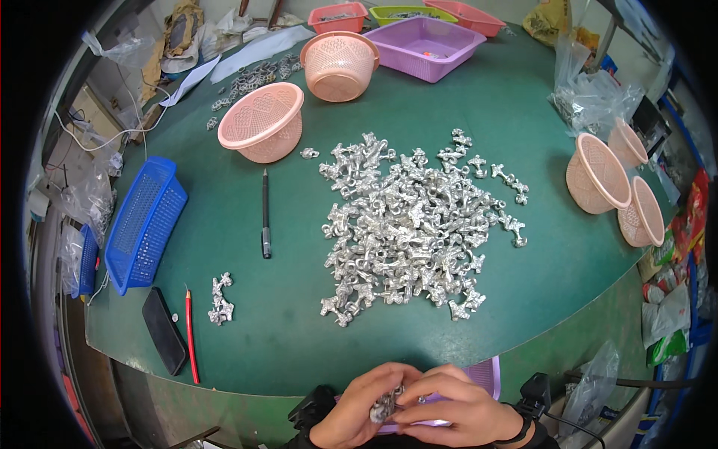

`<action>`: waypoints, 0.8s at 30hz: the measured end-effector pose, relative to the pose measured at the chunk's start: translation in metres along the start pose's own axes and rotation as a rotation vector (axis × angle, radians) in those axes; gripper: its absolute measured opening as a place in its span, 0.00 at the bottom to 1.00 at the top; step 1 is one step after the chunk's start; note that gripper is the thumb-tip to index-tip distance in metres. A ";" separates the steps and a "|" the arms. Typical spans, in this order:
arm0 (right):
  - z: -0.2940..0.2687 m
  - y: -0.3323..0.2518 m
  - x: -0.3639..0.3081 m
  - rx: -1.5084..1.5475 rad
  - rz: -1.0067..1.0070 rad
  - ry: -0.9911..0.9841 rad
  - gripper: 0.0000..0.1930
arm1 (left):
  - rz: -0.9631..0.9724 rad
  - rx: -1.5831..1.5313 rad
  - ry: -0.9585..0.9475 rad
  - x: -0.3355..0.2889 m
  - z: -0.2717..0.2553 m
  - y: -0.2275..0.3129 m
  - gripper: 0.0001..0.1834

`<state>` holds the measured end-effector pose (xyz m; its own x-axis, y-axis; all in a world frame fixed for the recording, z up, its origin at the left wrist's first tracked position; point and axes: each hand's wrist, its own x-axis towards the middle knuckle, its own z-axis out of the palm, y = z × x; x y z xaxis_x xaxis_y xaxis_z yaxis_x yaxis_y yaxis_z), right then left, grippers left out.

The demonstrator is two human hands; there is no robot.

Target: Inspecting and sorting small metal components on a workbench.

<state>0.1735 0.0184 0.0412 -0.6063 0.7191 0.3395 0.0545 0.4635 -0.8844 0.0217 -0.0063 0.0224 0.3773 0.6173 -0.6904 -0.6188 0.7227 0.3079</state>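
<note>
A green table (224,322) carries a broad heap of silvery metal castings (407,232) at its middle, spread within easy reach. 2 pink round baskets (263,121) sit upended behind it, a blue basket (144,222) lies at the left. Over a purple tray (488,374) in the lap, likely there to catch pieces, the left hand (359,411) and right hand (456,410) both pinch 1 small metal casting (385,405) tight between closed fingers.

A small workshop: shiny metal parts (407,224) are lying piled on a green table (523,112), with plastic baskets (262,120) sitting around.
</note>
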 end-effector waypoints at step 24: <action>0.014 0.048 0.055 -0.588 0.015 0.246 0.12 | 1.225 1.909 0.647 0.002 -0.041 0.073 0.20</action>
<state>0.1314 0.0730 0.0134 -0.4060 0.7933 0.4537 0.5307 0.6089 -0.5896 -0.0506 0.0352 0.0167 0.0552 0.9555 0.2899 0.9251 -0.1582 0.3452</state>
